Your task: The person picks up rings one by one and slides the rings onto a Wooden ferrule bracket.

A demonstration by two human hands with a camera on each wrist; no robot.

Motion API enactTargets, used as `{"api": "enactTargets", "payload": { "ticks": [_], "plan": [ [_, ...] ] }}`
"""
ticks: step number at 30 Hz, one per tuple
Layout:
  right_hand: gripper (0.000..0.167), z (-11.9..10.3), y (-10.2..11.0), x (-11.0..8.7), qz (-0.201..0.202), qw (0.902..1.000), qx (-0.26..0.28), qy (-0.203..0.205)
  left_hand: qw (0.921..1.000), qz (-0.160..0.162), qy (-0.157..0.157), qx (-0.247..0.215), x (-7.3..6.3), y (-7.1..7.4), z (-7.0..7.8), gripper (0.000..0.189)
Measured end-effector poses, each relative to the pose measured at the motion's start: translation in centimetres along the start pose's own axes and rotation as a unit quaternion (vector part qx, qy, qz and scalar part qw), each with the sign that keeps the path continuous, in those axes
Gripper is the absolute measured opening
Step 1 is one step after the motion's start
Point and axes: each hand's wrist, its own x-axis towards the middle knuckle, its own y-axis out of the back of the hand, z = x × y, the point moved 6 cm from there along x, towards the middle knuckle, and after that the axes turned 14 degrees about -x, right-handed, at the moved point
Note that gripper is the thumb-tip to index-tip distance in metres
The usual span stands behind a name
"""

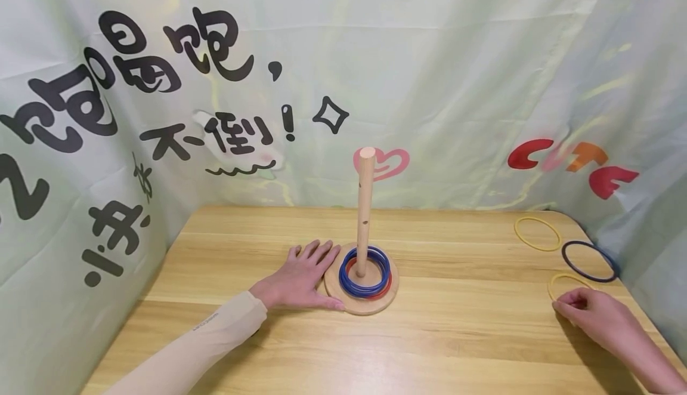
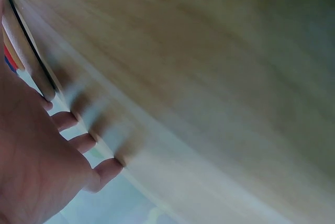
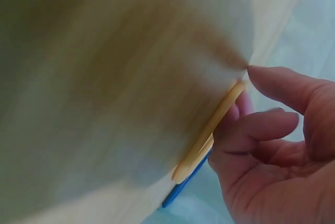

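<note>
My left hand (image 1: 300, 281) rests with spread fingers against the left side of a round wooden base (image 1: 356, 306). A wooden peg (image 1: 365, 204) stands upright on that base. Several blue rings (image 1: 351, 290) and a red ring (image 1: 389, 286) lie around the peg's foot. At the table's right side, my right hand (image 1: 598, 320) is down at the near edge of a yellow ring (image 1: 570, 275) that lies flat. The right wrist view shows the thumb apart from the bent fingers, with the yellow ring (image 3: 209, 124) beside them; part of it is hidden behind the hand.
A dark blue ring (image 1: 569, 261) lies just beyond the near yellow ring. Farther back is another yellow ring (image 1: 517, 231). The wooden table (image 1: 456, 335) is bordered by a printed cloth (image 1: 456, 85) at the back and both sides.
</note>
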Motion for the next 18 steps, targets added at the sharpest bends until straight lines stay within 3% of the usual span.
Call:
{"api": "enactTargets", "payload": {
  "ticks": [5, 9, 13, 18],
  "plan": [
    [0.017, -1.5, 0.1, 0.5, 0.033, 0.9990, -0.003, 0.030, 1.0000, 0.000, -0.003, 0.001, 0.0, 0.1, 0.1, 0.127],
    [0.010, -3.1, 0.5, 0.6, 0.099, 0.9941, 0.008, 0.043, 0.9999, 0.003, -0.011, -0.003, 0.0, 0.2, 0.4, 0.126],
    [0.005, -5.7, 0.8, 0.7, 0.162, 0.9836, 0.031, 0.072, 1.0000, 0.002, -0.006, 0.000, 0.0, 0.1, 0.3, 0.127],
    [0.017, -9.4, 1.5, 0.4, 0.209, 0.9672, 0.068, 0.127, 1.0000, 0.000, -0.002, 0.005, 0.0, 0.0, 0.1, 0.128]
  ]
}}
